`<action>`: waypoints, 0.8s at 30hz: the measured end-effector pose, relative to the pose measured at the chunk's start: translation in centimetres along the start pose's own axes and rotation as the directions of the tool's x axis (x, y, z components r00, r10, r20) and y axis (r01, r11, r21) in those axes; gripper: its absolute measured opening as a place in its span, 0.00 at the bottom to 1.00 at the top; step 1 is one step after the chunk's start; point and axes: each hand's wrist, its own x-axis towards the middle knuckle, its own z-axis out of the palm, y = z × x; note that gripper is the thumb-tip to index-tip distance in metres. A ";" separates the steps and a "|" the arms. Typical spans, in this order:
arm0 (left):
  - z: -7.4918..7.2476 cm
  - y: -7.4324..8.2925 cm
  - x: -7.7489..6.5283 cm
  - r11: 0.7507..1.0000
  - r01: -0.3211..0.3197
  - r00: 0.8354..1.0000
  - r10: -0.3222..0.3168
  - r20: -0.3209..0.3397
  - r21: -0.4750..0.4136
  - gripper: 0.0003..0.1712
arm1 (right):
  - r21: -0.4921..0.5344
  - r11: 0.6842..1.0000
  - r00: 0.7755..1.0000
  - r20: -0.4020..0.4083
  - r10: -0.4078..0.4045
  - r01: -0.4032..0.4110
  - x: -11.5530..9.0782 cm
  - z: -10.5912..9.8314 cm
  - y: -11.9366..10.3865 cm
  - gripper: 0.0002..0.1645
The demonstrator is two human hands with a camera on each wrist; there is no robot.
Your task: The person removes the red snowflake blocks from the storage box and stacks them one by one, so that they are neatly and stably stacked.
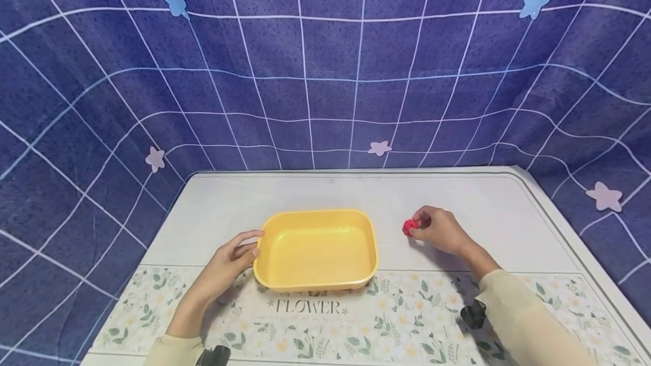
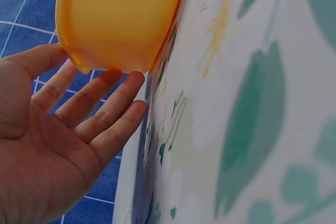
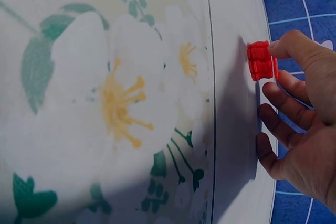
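A yellow rectangular basin [image 1: 315, 286] with rounded corners stands on the table, its inside bare. At its left end my left hand [image 1: 231, 267] touches the rim and outer wall with loosely extended fingers; in the left wrist view the palm faces the camera and the fingertips meet the wall of the basin [image 2: 121, 19]. To the right of the basin, my right hand [image 1: 439, 231] pinches a small red ribbed piece [image 1: 409, 227] between thumb and index finger. The right wrist view shows ridges along the red piece [image 3: 260, 61], and the other fingers hang loosely curled below it.
A white mat [image 1: 483, 202] covers the table, with a band of printed flowers and the word FLOWER along its front. Behind and at both sides hangs a blue curtain [image 1: 325, 95] with grid lines and stars. Each wrist carries a small black device [image 1: 474, 314].
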 end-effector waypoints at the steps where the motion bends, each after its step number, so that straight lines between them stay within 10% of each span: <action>1: 0.0 0.0 0.0 1.000 -0.002 1.000 0.002 0.000 0.000 0.29 | -0.001 1.000 1.000 0.000 0.002 -0.002 0.0 0.0 0.0 0.14; 24: -0.3 0.6 -0.2 0.996 -0.058 0.998 0.058 -0.007 0.063 0.29 | 0.067 0.998 0.996 -0.092 -0.007 0.013 -0.7 -1.1 -1.6 0.33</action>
